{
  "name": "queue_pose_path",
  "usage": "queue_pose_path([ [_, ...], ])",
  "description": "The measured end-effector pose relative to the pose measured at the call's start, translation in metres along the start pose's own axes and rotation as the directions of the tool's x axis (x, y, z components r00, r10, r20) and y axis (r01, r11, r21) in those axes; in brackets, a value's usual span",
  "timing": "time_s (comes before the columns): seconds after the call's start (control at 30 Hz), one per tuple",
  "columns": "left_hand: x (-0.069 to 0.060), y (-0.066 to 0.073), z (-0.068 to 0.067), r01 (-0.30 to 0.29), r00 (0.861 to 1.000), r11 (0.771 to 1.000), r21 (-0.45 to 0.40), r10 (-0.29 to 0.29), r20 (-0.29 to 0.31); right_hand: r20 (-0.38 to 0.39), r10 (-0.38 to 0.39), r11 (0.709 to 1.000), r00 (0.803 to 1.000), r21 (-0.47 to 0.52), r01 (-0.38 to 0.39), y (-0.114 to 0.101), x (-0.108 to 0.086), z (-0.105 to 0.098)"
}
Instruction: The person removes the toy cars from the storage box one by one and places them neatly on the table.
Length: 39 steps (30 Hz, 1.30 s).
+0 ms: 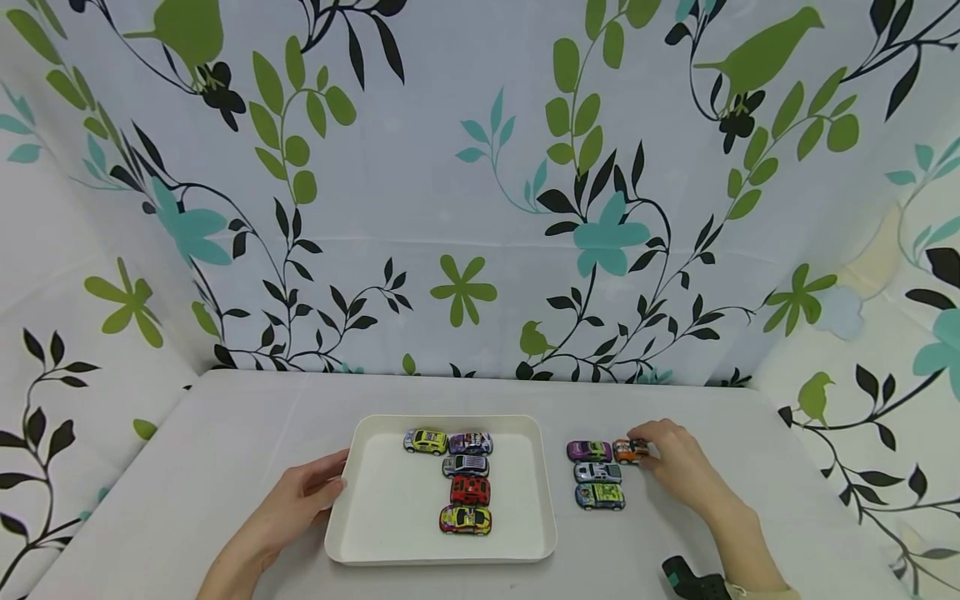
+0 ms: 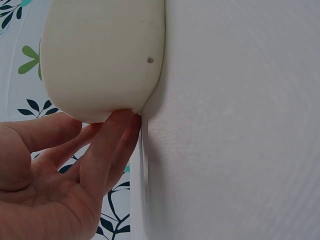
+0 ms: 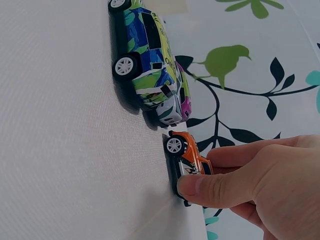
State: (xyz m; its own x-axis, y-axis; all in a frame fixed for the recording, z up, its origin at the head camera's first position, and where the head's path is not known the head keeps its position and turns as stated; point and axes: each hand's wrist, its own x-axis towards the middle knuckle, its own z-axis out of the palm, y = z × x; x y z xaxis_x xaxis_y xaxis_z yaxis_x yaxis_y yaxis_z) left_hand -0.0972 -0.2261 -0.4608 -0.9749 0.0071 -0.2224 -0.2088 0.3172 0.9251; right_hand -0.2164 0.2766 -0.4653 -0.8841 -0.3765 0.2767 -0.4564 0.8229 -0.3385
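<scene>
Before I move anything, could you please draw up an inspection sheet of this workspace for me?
Surface: a white table.
Job's things: a pale tray on the table; five cars in it; three cars in a column to its right; an orange car just right of the farthest of those three.
Clutter: a black item at the near right; what it is cannot be told.
Left hand: fingers touch the tray's left side.
Right hand: pinches the orange car.
Cables: nothing seen.
Surroundings: patterned cloth with leaves and birds, behind the table and on both sides.
</scene>
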Motion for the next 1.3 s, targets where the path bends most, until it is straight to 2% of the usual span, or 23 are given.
queue_pose_path([
  [0.37,0.001,-0.002,0.000,-0.016,1.000,1.000,0.013,0.016,0.005,-0.004,-0.004,1.000,1.000,-0.004,0.004,-0.001,-0.001,-0.001],
  [0.6,0.000,-0.002,0.001,-0.005,1.000,1.000,0.002,0.005,-0.005,-0.002,0.002,1.000,1.000,-0.018,-0.002,-0.004,-0.002,-0.002],
  [0.87,0.001,0.000,-0.001,-0.023,1.000,1.000,0.007,0.023,0.016,-0.015,-0.003,1.000,1.000,-0.025,0.003,-0.005,-0.001,-0.002],
  [1.03,0.001,0.001,-0.003,-0.014,1.000,1.000,-0.008,0.014,0.020,-0.006,-0.003,1.000,1.000,-0.028,0.002,-0.006,0.002,-0.003],
  [1.3,0.001,0.002,-0.003,-0.017,1.000,1.000,-0.004,0.017,0.025,-0.011,-0.012,0.999,1.000,-0.033,0.012,-0.020,0.004,-0.011],
])
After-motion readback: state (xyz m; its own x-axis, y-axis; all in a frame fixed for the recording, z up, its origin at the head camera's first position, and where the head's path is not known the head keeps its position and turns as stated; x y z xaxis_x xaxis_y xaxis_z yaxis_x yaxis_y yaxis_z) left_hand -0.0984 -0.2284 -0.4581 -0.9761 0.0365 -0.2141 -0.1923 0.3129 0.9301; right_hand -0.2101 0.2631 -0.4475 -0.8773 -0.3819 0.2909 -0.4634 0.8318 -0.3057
